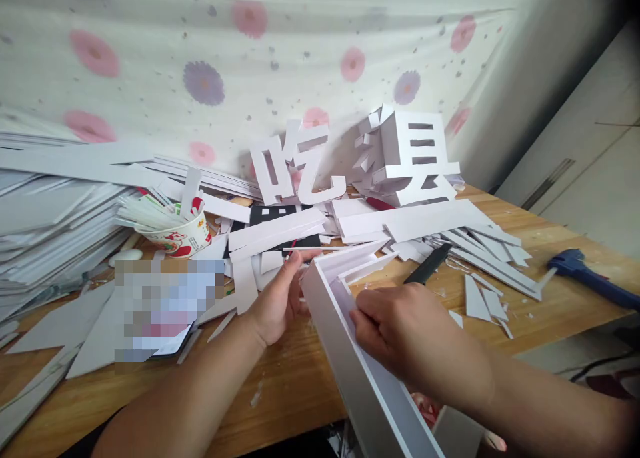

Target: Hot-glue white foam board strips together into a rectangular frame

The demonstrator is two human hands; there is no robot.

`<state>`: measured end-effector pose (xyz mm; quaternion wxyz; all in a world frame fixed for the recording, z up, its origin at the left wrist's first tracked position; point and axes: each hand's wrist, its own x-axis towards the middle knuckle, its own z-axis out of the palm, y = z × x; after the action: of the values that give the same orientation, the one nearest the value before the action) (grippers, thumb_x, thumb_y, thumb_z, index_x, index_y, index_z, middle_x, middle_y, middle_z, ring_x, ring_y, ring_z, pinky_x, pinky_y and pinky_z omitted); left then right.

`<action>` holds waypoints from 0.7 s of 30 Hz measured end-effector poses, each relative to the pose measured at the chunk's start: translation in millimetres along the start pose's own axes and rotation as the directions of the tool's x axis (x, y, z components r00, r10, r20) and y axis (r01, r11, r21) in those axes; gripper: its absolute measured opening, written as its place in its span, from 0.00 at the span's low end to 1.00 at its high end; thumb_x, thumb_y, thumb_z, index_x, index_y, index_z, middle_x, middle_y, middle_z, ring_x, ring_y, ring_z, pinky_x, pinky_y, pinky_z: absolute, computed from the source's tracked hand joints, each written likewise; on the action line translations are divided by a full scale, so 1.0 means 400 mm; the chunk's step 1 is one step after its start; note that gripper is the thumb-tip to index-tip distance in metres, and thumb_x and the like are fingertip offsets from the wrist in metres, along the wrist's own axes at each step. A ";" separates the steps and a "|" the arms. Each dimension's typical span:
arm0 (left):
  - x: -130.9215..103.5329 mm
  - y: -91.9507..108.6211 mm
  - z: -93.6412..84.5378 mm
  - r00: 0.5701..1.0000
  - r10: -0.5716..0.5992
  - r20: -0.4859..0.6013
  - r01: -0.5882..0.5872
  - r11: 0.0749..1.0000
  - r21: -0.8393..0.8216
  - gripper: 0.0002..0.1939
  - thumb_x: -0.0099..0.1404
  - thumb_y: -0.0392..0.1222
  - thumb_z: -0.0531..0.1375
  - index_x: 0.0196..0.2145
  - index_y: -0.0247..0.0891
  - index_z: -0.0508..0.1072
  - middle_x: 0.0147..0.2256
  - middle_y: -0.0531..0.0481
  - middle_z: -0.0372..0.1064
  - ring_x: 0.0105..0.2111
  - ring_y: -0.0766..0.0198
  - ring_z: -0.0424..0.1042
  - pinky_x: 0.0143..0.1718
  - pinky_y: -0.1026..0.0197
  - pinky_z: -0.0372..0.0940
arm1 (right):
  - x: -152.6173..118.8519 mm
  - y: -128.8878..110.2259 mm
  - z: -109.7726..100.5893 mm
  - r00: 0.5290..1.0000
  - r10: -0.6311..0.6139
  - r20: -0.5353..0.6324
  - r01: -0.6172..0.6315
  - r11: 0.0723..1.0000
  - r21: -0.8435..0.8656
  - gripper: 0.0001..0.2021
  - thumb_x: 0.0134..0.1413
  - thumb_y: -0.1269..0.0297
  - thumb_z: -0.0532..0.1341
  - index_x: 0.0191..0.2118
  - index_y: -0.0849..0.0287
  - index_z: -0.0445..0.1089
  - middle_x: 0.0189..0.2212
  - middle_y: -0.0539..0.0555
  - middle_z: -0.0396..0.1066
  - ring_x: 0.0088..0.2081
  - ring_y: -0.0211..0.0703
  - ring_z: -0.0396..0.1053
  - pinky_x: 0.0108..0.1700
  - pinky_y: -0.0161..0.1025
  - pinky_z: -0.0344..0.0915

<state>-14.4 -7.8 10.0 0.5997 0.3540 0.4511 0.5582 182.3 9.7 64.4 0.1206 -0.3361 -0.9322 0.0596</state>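
R hand [400,325] in wht trough [345,351]

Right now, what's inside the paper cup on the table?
The paper cup holds thin pale strips, fanning out over its rim, with bits of red and green among them. Its wall hides their lower ends.

Smooth matt white board trough [340,351] above a glossy wooden table [280,385]

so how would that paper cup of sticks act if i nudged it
The paper cup would probably tip easily, since many of its sticks lean well out past the rim. Its printed paper wall looks thin, so it might buckle under a hard squeeze.
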 end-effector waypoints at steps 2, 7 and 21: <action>-0.005 0.006 0.000 0.976 -0.148 0.161 0.162 0.984 -0.077 0.36 0.60 0.68 0.52 0.55 0.38 0.66 0.46 0.39 0.73 0.40 0.52 0.74 0.35 0.57 0.67 | -0.016 -0.014 -0.008 0.995 -0.067 -0.068 0.068 0.998 0.004 0.12 0.54 0.70 0.58 0.21 0.60 0.61 0.18 0.47 0.62 0.19 0.35 0.53 0.25 0.38 0.39; -0.035 0.034 0.013 0.887 0.021 0.462 0.098 0.968 -0.231 0.44 0.56 0.66 0.60 0.63 0.41 0.55 0.48 0.35 0.73 0.42 0.49 0.74 0.39 0.55 0.66 | -0.045 -0.044 -0.040 0.931 -0.263 -0.255 0.257 0.965 -0.057 0.11 0.54 0.73 0.56 0.22 0.59 0.59 0.18 0.47 0.59 0.19 0.36 0.53 0.26 0.39 0.41; -0.044 -0.012 0.026 0.809 0.075 0.582 0.195 0.901 -0.387 0.38 0.51 0.56 0.68 0.57 0.41 0.66 0.50 0.41 0.70 0.49 0.52 0.70 0.50 0.49 0.64 | -0.005 0.043 -0.062 0.886 -0.394 -0.244 0.414 0.910 0.036 0.12 0.65 0.74 0.52 0.30 0.64 0.68 0.27 0.52 0.61 0.29 0.39 0.58 0.32 0.35 0.52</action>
<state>-2.5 -25.1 11.7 0.7894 0.3525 0.1223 0.4875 200.8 22.3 84.6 0.2526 -0.1337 -0.9577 0.0340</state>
